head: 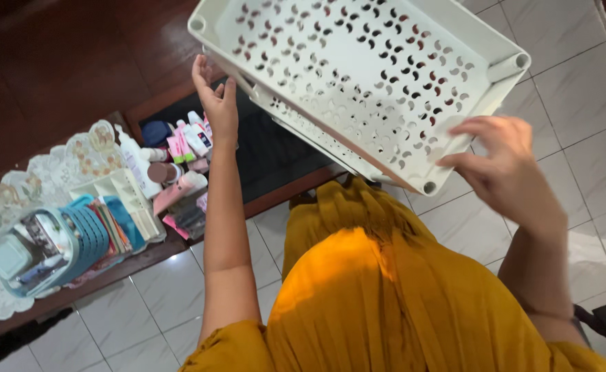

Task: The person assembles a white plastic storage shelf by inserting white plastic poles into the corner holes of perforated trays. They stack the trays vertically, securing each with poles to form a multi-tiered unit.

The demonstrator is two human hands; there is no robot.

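1. A low dark wooden surface (144, 256) runs along the left, partly covered by a pale lace cloth (55, 165) with scalloped edges
2. The floor (578, 103) is laid with glossy white square tiles, and a dark brown wall or panel fills the upper left
3. The white perforated plastic tray (358, 76), rectangular with a raised rim and round corner sockets, is held tilted in the air above the floor and the near edge of the surface, in front of the person's chest
4. The left hand (217, 103) is raised under the tray's left edge, fingers together and pointing up, touching the rim; whether they close round it I cannot tell
5. The right hand (502, 169) is at the tray's lower right corner, fingers apart and slightly curled; motion blur hides whether they grip the rim or only brush it
6. On the surface stands a cluster of small bottles and tubes (179, 148) in white, pink and blue, with a round brown lid among them
7. Further left sits a light blue slatted plastic basket (75, 241) filled with small packets, and just beside it a cream plastic organiser (127, 196) lying at a slant
8. A mustard-yellow garment (385, 296) covers the lower middle and hides the floor beneath it
9. The tray's upper edge, the left end of the surface and a dark object at the lower right corner are cut off by the frame; the packets in the basket are too small to make out
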